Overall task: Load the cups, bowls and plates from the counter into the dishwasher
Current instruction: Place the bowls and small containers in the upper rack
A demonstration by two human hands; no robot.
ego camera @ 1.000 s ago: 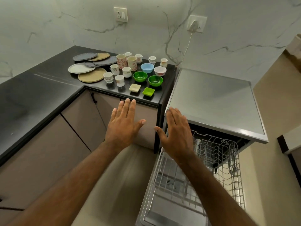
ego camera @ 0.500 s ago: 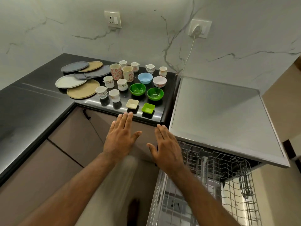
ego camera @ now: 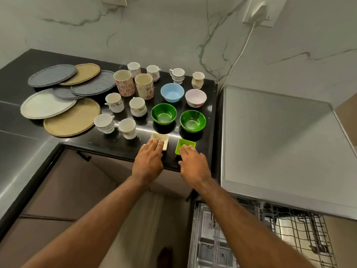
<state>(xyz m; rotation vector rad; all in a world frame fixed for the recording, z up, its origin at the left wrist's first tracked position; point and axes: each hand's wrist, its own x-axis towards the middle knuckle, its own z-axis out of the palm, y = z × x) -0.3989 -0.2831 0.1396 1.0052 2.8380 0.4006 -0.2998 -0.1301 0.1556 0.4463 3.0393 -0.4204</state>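
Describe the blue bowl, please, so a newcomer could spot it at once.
Start at the black counter left of the dishwasher. Behind the two green bowls sits the blue bowl, beside a white bowl. It alone is pale blue.

Left hand, right hand outstretched, palm-down, fingers straight.

We find no lettering, brand, number or sign that can be read anywhere in view. The tall mugs on the tabletop bear only red flower patterns, and the prints on the small cups are too small for us to tell.
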